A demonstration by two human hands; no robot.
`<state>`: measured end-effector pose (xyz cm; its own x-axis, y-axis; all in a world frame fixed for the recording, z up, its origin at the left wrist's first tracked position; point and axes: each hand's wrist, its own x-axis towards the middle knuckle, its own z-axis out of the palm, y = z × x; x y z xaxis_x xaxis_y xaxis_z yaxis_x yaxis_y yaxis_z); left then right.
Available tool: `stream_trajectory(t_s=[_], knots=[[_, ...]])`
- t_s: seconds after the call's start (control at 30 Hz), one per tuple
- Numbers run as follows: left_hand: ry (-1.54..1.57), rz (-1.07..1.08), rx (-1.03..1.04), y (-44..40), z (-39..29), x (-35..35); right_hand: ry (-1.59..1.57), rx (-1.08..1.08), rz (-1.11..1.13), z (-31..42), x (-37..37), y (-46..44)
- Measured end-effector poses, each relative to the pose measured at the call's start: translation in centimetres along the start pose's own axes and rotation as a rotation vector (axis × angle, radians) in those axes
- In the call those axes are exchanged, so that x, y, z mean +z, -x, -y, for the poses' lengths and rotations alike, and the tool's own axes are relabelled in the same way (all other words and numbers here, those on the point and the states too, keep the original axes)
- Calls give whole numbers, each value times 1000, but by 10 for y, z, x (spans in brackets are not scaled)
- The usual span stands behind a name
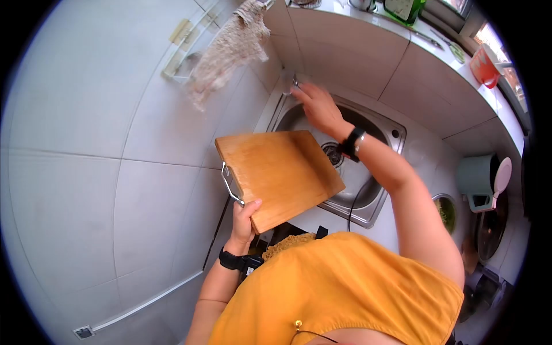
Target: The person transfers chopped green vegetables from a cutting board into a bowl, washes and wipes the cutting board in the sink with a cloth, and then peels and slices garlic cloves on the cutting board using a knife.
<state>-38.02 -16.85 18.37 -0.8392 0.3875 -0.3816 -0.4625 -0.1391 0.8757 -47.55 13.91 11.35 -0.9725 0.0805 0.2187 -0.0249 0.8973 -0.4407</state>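
My left hand [246, 221] grips a wooden cutting board [284, 172] by its lower left corner, thumb on the upper face. The board is tilted over the near left part of a steel sink [376, 201], and a metal handle [231, 184] is fixed along its left edge. My right hand [322, 109] reaches across the sink to the far left corner, fingers stretched and slightly blurred. Its fingertips are close to the faucet [295, 80]; contact cannot be made out. Below my right wrist the sink drain [332, 154] shows.
A rag [230, 54] hangs from a wall rack on the left. Along the window ledge stand a green bottle [404, 8] and a red cup [486, 66]. To the right are a grey-green pitcher [476, 178], a pink-white ladle-like utensil [503, 175] and a bowl of greens [444, 214].
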Motion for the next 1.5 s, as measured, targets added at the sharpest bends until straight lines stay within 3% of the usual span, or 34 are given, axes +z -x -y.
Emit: stream_trajectory(t_s=[0.13, 0.17, 0.23, 0.3, 0.33, 0.4, 0.43, 0.6, 0.67, 0.7, 0.77, 0.8, 0.87, 0.9, 0.97, 1.03, 1.2, 1.37, 1.43, 1.5], knots=[[5, 68, 39, -1, 3, -6, -86, 197, 345, 15, -33, 6], [14, 80, 55, -2, 4, -9, -69, 192, 331, 20, -43, -2], [-8, 125, 46, 0, 6, -17, -911, 45, -117, 42, -60, -29], [-3, 144, 34, 3, 2, -19, -1222, 217, -269, 78, -92, -55], [-6, 165, 19, 5, -2, -23, -1214, 201, -287, 85, -96, -72], [-20, 170, 18, 8, -5, -27, -1377, 442, -209, 93, -106, -95], [-25, 163, 14, 13, -6, -29, -1376, 426, -216, 101, -114, -91], [-7, 192, 72, 6, 0, -37, -1536, -77, -477, 135, -190, -45], [19, 187, 59, 7, 7, -40, -1440, -248, -499, 154, -216, -3], [-2, 234, 57, 5, 6, -42, -1371, -289, -388, 153, -224, 16], [-26, 282, 69, 3, 5, -47, -1331, -108, -310, 175, -216, 53], [-21, 291, 78, 2, 5, -47, -1323, -133, -148, 170, -198, 62], [-25, 311, 85, -2, 7, -47, -976, -248, 7, 170, -146, 79], [-45, 318, 84, 0, 1, -41, -648, -319, 4, 183, -122, 84], [-56, 329, 213, 6, -6, -27, -651, -385, 154, 181, -53, 88], [-57, 374, 204, 13, -13, -25, -316, -311, 122, 194, -24, 92], [-121, 408, 157, 15, -10, -31, -235, -245, -159, 181, -18, 53], [59, 438, 84, 15, -10, -36, -150, -6, -9, 124, -7, 68], [73, 433, 79, 15, -9, -36, -103, 191, 19, 91, 0, 91], [16, 442, 92, 21, -14, -35, -136, 311, -116, 60, 12, 112]])
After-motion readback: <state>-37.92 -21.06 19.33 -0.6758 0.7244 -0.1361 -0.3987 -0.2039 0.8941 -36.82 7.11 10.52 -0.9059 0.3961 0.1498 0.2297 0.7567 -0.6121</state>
